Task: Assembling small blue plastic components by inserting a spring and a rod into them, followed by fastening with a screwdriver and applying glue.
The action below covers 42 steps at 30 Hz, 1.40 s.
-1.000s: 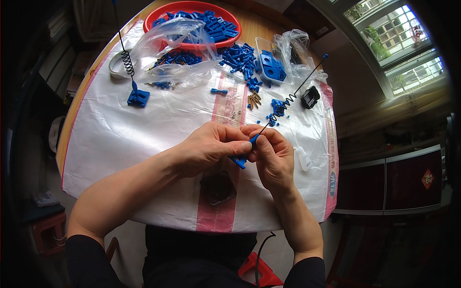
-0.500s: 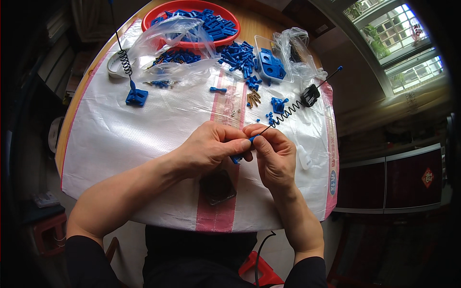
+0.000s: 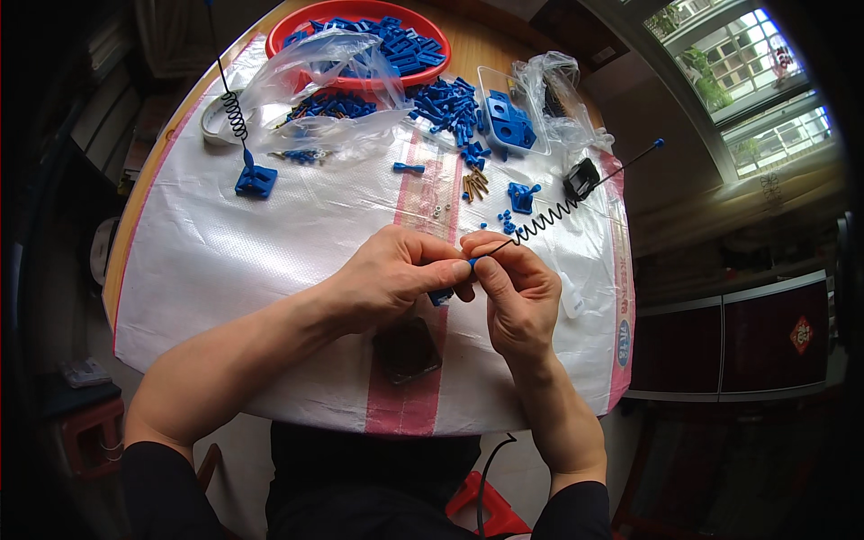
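Both of my hands meet over the near middle of the table. My left hand [image 3: 396, 270] pinches a blue plastic piece [image 3: 440, 296], mostly hidden under its fingers. Thumb and fingers of my right hand [image 3: 520, 292] are closed on the straight end of a black coiled wire [image 3: 546, 219], where it meets the blue part. From there the wire slants up to the right, its far tip carrying a small blue knob [image 3: 659, 142]. Beyond the hands lie a blue bracket [image 3: 522, 197], tiny blue caps [image 3: 508, 222] and brass screws [image 3: 474, 185].
A red basin [image 3: 443, 67] of blue parts stands at the back beside plastic bags [image 3: 360, 130] and a clear tray [image 3: 543, 144]. At left, another coiled wire [image 3: 234, 112] rises from a blue base [image 3: 256, 181]. A black clip-like part [image 3: 581, 180] lies right; a dark square [image 3: 407, 351] sits near me.
The coiled wire has swung slightly, its blue-knobbed tip shifting right and down. My right hand has moved a little to the right; my left hand stays almost in place.
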Each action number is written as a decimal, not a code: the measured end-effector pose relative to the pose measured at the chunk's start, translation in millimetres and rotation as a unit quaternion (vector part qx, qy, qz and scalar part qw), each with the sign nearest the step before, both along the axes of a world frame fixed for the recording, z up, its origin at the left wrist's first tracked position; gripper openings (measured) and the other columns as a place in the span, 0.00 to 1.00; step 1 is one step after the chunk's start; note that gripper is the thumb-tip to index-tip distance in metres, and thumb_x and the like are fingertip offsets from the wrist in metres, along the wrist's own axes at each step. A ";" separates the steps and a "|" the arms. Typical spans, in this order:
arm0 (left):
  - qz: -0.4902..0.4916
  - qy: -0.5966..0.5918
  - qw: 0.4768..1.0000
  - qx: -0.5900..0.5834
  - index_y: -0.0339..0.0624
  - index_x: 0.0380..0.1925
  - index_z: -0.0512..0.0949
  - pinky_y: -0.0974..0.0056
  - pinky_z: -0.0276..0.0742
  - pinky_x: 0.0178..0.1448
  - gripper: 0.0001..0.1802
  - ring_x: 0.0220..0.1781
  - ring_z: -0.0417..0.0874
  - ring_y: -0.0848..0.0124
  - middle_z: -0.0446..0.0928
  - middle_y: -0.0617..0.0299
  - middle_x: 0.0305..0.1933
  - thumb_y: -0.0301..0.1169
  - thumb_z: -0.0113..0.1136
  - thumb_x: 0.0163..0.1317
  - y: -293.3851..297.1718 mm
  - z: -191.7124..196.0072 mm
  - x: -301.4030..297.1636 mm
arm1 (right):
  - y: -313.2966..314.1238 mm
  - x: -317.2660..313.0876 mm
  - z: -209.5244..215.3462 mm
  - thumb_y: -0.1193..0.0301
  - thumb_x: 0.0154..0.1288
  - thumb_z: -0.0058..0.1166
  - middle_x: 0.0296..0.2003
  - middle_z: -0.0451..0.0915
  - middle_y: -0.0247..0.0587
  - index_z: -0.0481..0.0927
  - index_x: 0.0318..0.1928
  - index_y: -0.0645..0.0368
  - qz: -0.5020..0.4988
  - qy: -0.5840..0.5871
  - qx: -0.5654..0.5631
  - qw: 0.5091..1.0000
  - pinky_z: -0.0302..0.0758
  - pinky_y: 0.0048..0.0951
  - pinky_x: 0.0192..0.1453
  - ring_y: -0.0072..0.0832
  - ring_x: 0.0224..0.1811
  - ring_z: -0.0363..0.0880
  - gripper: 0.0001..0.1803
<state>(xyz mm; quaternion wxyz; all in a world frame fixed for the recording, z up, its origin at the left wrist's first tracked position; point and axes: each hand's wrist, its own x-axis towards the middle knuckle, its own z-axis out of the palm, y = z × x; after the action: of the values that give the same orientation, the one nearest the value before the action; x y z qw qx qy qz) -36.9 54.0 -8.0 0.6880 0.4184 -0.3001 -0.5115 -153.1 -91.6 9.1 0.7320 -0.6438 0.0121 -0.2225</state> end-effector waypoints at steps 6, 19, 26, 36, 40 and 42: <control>0.024 0.037 0.999 0.010 0.32 0.43 0.82 0.69 0.78 0.48 0.13 0.42 0.81 0.75 0.82 0.59 0.41 0.32 0.61 0.67 0.6 10.8 -2.5 | -4.1 -0.1 -4.4 0.77 0.70 0.54 0.44 0.82 0.42 0.80 0.48 0.68 -0.015 0.021 -0.009 1.000 0.76 0.22 0.49 0.22 0.43 0.79 0.09; 0.020 0.095 0.995 -0.012 0.32 0.43 0.82 0.66 0.80 0.52 0.11 0.45 0.83 0.72 0.82 0.57 0.42 0.29 0.60 0.67 -2.2 -1.5 -0.8 | -6.7 -1.1 3.1 0.76 0.71 0.53 0.42 0.83 0.41 0.79 0.52 0.70 0.037 0.071 -0.006 0.997 0.78 0.21 0.44 0.20 0.39 0.80 0.13; 0.018 0.111 0.994 -0.001 0.31 0.40 0.83 0.68 0.78 0.52 0.10 0.41 0.83 0.72 0.83 0.56 0.38 0.29 0.60 0.67 -1.7 3.0 -1.2 | -5.0 -0.2 7.0 0.78 0.70 0.51 0.38 0.83 0.37 0.80 0.50 0.70 0.024 0.091 -0.002 0.996 0.76 0.18 0.40 0.16 0.33 0.78 0.12; 0.015 0.091 0.996 -0.005 0.31 0.40 0.83 0.69 0.77 0.53 0.11 0.43 0.82 0.74 0.83 0.57 0.38 0.30 0.61 0.66 -2.5 -3.5 -2.6 | -2.5 -0.6 9.8 0.79 0.69 0.52 0.36 0.83 0.38 0.81 0.47 0.70 0.010 0.094 -0.023 0.995 0.77 0.19 0.38 0.16 0.33 0.78 0.10; 0.005 0.118 0.993 0.008 0.31 0.39 0.83 0.69 0.76 0.54 0.11 0.44 0.82 0.74 0.83 0.57 0.38 0.31 0.61 0.66 -0.2 4.0 -0.9 | -2.1 0.2 11.8 0.79 0.69 0.52 0.37 0.83 0.38 0.81 0.47 0.70 0.002 0.095 -0.044 0.994 0.77 0.19 0.39 0.16 0.33 0.78 0.10; 0.006 0.110 0.994 0.007 0.31 0.38 0.84 0.69 0.76 0.55 0.11 0.44 0.82 0.74 0.83 0.57 0.38 0.31 0.61 0.66 -0.1 4.0 -1.0 | -5.1 -0.6 10.1 0.79 0.69 0.51 0.37 0.83 0.38 0.81 0.47 0.70 0.017 0.096 -0.038 0.995 0.77 0.19 0.40 0.16 0.33 0.78 0.10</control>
<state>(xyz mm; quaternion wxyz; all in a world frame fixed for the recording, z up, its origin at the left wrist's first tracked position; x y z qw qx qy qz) -38.0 53.9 -4.1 0.7166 0.3666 -0.2168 -0.5524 -153.7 -96.6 19.1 0.7062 -0.6896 0.0630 -0.1477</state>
